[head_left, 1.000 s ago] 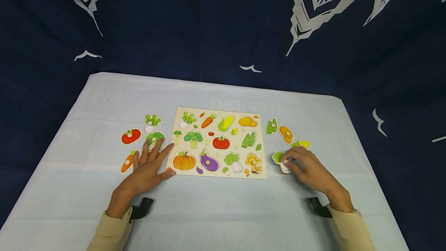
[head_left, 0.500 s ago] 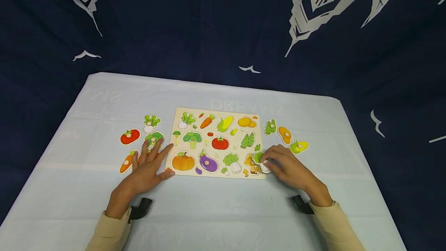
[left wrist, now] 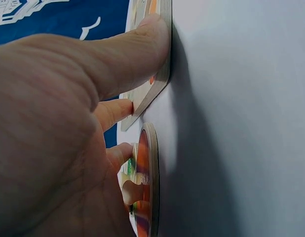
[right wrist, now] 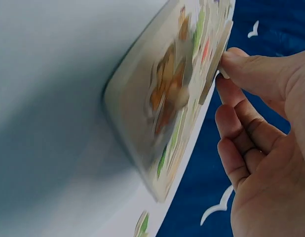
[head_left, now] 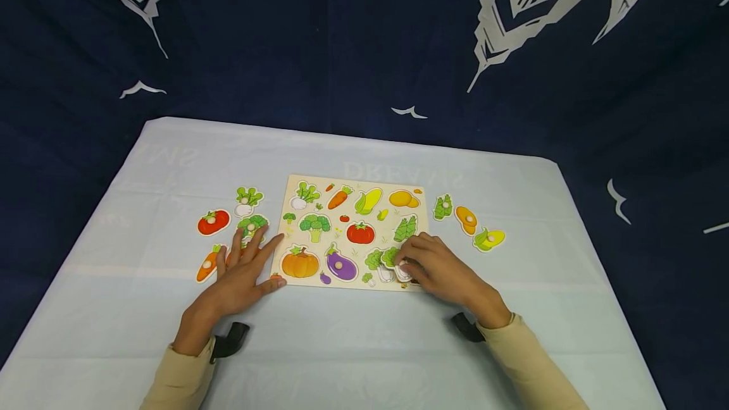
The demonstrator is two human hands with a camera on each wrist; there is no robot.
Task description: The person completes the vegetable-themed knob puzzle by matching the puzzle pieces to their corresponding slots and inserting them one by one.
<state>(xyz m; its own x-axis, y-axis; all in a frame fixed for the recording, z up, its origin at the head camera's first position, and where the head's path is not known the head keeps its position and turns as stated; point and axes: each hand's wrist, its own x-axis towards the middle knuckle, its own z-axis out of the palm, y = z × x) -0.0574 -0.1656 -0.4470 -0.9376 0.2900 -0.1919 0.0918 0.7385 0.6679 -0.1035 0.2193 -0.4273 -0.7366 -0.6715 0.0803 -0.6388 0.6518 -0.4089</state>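
Right grip [head_left: 435, 264] is narrowed to a pinch, thumb and fingers holding the bok choy piece [head_left: 390, 256]; the fingers cover part of it in the head view. Held piece is over the near right part of the vegetable board [head_left: 385, 233], overlapping the right side of the printed bok choy [head_left: 373, 260] as seen from the head. Right wrist view: piece tilted, raised off the board; mushroom piece [right wrist: 165, 84] with its knob lies on the board, blurred. Left grip [head_left: 242, 277] has its fingers spread wide, thumb resting at the near left corner of the board, other fingers extended over and beside loose pieces. Left wrist view shows an orange piece [left wrist: 143, 163] with a knob, close to the palm; cannot tell whether the palm touches it. Eggplant piece [head_left: 342, 266], knob visible, sits in the near row of the board, left of the printed bok choy. Loose left of the board: turnip piece [head_left: 249, 197], tomato piece [head_left: 213, 223], broccoli piece [head_left: 250, 225], carrot piece [head_left: 207, 267]. Loose right of the board, far to near: asparagus piece [head_left: 442, 207], potato piece [head_left: 466, 220], corn piece [head_left: 488, 240]. Tabletop [head_left: 342, 347] is pale; dark blue backdrop [head_left: 285, 49] on the far side.
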